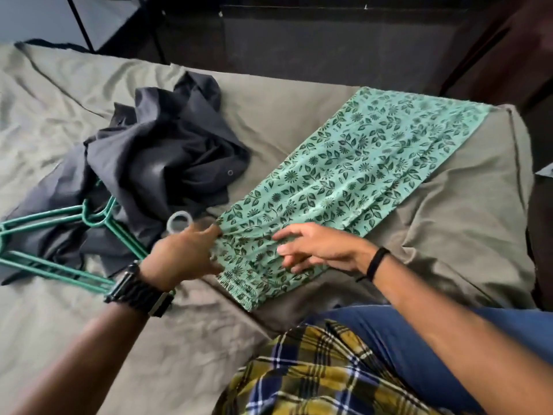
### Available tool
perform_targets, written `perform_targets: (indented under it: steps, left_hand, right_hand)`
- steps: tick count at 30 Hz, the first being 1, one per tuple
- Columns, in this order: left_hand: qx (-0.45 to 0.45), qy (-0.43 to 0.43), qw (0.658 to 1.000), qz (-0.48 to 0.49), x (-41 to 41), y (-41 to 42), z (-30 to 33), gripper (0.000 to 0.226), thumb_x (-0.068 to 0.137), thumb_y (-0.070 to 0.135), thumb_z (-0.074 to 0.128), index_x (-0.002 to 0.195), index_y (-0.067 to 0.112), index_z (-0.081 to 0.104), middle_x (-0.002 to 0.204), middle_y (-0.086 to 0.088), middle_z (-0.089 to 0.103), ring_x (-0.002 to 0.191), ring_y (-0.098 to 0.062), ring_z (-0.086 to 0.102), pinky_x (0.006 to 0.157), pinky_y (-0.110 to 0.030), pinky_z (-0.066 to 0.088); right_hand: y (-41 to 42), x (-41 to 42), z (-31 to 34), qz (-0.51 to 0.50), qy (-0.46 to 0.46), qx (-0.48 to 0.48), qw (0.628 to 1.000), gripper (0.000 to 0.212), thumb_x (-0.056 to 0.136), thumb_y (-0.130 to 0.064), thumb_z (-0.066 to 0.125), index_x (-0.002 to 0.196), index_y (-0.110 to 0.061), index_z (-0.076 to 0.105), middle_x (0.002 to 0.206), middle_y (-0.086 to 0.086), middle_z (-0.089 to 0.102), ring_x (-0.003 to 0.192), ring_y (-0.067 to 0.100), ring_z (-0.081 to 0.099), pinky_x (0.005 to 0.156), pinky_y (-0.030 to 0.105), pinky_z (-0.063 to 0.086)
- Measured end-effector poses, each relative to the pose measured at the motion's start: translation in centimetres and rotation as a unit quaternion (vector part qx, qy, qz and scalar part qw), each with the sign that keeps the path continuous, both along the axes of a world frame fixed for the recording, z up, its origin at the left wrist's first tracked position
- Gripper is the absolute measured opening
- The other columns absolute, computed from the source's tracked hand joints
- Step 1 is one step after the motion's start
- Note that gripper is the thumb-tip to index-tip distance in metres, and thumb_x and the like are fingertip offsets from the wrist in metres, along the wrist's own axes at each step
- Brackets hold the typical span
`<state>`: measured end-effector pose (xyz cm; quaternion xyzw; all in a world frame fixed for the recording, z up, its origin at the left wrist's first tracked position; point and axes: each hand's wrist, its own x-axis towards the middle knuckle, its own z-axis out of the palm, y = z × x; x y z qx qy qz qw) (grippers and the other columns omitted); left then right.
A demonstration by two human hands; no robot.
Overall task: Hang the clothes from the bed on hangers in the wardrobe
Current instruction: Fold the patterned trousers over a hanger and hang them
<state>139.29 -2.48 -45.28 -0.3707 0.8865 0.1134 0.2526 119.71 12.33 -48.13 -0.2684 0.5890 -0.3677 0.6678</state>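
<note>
Green floral trousers (344, 178) folded lengthwise and laid flat across the olive bedsheet (209, 339), elastic waistband nearest the camera, leg end reaching toward the far right corner of the bed. Left hand (185, 253) at the waistband's left edge, fingers curled onto the gathered fabric, apparently pinching it, though blur hides the exact hold. Right hand (317, 247) hovering over or lightly touching the waistband area, fingers spread and relaxed, gripping nothing. Dark grey shirt (155, 157) crumpled in a heap to the left of the trousers, not touching them. At least 2 green hangers (59, 241) lying at the left, partly under the shirt. 1 clear ring (179, 221) just beyond the left hand. Black watch (140, 290) on the left wrist, black band (377, 262) on the right.
</note>
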Motion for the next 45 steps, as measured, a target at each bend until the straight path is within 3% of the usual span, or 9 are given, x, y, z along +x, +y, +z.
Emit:
perform_targets:
  steps: [4, 9, 14, 20, 25, 30, 34, 41, 45]
  left_hand:
    - [-0.095, -0.067, 0.992, -0.042, -2.7, 0.2, 2.8, 0.071, 0.077, 0.065, 0.06, 0.136, 0.033, 0.039, 0.132, 0.001, 0.047, 0.118, -0.022, 0.055, 0.092, -0.035, 0.047]
    - [-0.119, 0.129, 0.98, -0.093, -10.9, 2.7, 2.6, 0.048, 0.091, 0.052, 0.049, 0.132, 0.026, 0.043, 0.124, -0.002, 0.052, 0.108, -0.022, 0.058, 0.073, -0.035, 0.046]
    - [-0.056, 0.248, 0.951, -0.176, -20.2, 4.4, -0.5, 0.047, 0.096, 0.039, 0.045, 0.139, 0.021, 0.04, 0.145, -0.005, 0.04, 0.129, -0.024, 0.041, 0.103, -0.04, 0.04]
    - [0.016, 0.303, 0.928, -0.214, -31.6, 6.3, -2.3, 0.048, 0.096, 0.036, 0.044, 0.139, 0.015, 0.039, 0.15, -0.01, 0.032, 0.138, -0.027, 0.029, 0.115, -0.044, 0.027]
    - [-0.005, 0.335, 0.915, -0.225, -38.8, 8.1, -3.1, 0.04, 0.095, 0.042, 0.046, 0.125, 0.015, 0.047, 0.131, -0.007, 0.045, 0.117, -0.021, 0.043, 0.104, -0.038, 0.039]
    - [-0.06, 0.37, 0.901, -0.22, -42.7, 9.3, -3.6, 0.035, 0.095, 0.041, 0.047, 0.115, 0.013, 0.052, 0.12, -0.009, 0.047, 0.107, -0.024, 0.044, 0.094, -0.039, 0.041]
    - [-0.039, 0.399, 0.895, -0.196, -44.2, 9.2, -3.8, 0.025, 0.098, 0.031, 0.043, 0.109, 0.012, 0.055, 0.112, -0.007, 0.049, 0.098, -0.02, 0.044, 0.09, -0.036, 0.042]
    - [0.051, 0.54, 0.835, -0.092, -44.3, 9.2, -3.4, 0.015, 0.095, 0.021, 0.051, 0.086, 0.009, 0.055, 0.088, -0.002, 0.049, 0.078, -0.017, 0.045, 0.07, -0.033, 0.043]
    - [0.067, 0.511, 0.852, -0.094, -44.6, 9.4, -3.9, 0.013, 0.095, 0.022, 0.049, 0.085, 0.014, 0.046, 0.083, 0.0, 0.049, 0.073, -0.015, 0.045, 0.066, -0.027, 0.041]
  right_hand:
    - [0.9, -3.5, 0.5, -0.06, -0.072, 0.03, 0.995, 0.027, 0.094, -0.007, 0.056, 0.121, -0.009, 0.054, 0.058, 0.008, 0.058, 0.087, 0.034, 0.067, 0.074, 0.042, 0.06]
    - [2.1, -8.4, 0.3, -0.17, -0.063, 0.037, 0.983, 0.024, 0.099, -0.007, 0.047, 0.122, -0.006, 0.055, 0.057, 0.007, 0.049, 0.069, 0.027, 0.071, 0.065, 0.039, 0.061]
    - [3.2, -13.3, 0.2, -0.276, -0.041, 0.015, 0.96, 0.021, 0.101, -0.008, 0.046, 0.12, -0.007, 0.054, 0.063, 0.011, 0.062, 0.061, 0.024, 0.071, 0.056, 0.034, 0.06]
    - [4.0, -20.8, 0.6, -0.442, 0.256, 0.012, 0.859, 0.031, 0.094, 0.0, 0.049, 0.124, -0.007, 0.052, 0.096, 0.009, 0.056, 0.072, 0.021, 0.066, 0.066, 0.033, 0.059]
    - [5.4, -25.8, 0.5, -0.48, 0.456, 0.061, 0.747, 0.038, 0.086, -0.007, 0.058, 0.124, -0.01, 0.054, 0.126, 0.014, 0.046, 0.104, 0.013, 0.044, 0.091, 0.014, 0.03]
    - [5.5, -28.9, 0.2, -0.447, 0.461, 0.077, 0.763, 0.026, 0.09, -0.012, 0.056, 0.115, -0.01, 0.063, 0.111, 0.009, 0.065, 0.105, 0.023, 0.059, 0.095, 0.029, 0.045]
    - [5.5, -31.2, 0.0, -0.459, 0.407, 0.076, 0.786, 0.012, 0.091, -0.017, 0.059, 0.094, -0.009, 0.067, 0.091, 0.01, 0.07, 0.065, 0.02, 0.066, 0.048, 0.025, 0.052]
    - [5.7, -30.8, 0.1, -0.461, 0.341, 0.099, 0.814, 0.035, 0.098, -0.029, 0.052, 0.075, -0.006, 0.063, 0.057, 0.007, 0.065, 0.042, 0.018, 0.063, 0.038, 0.025, 0.049]
    - [5.6, -30.1, 0.0, -0.424, 0.514, 0.088, 0.74, 0.027, 0.096, -0.029, 0.053, 0.09, -0.004, 0.063, 0.085, 0.009, 0.067, 0.082, 0.026, 0.064, 0.075, 0.035, 0.049]
